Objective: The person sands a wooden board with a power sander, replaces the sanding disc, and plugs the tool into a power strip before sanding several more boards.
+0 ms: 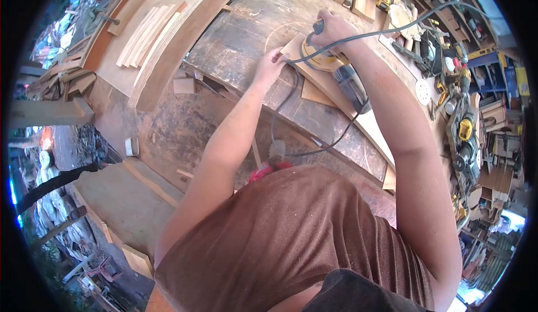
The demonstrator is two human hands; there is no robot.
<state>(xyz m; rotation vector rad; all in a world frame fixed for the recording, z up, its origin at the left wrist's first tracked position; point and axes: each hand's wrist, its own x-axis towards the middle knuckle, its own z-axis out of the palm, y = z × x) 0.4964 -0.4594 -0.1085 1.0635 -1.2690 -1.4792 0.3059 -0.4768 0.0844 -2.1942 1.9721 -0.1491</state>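
My right hand [338, 30] is wrapped round the top handle of a yellow power sander [325, 60], which sits on a long wooden board [334, 92]. A dark dust canister [351, 87] sticks out from the sander toward me. At the board's far left end, my left hand [270, 67] has its fingers curled at the corner, apparently gripping it. A grey power cord [386, 32] runs across my right wrist and passes close to my left fingertips, then loops down over the bench edge.
The board lies on a worn wooden workbench [235, 43]. Stacked wood strips [147, 35] and a long plank [168, 43] lie at the left. Several power tools and a sanding disc [422, 92] line the right side. A red tool [268, 170] is below the bench edge, near my body.
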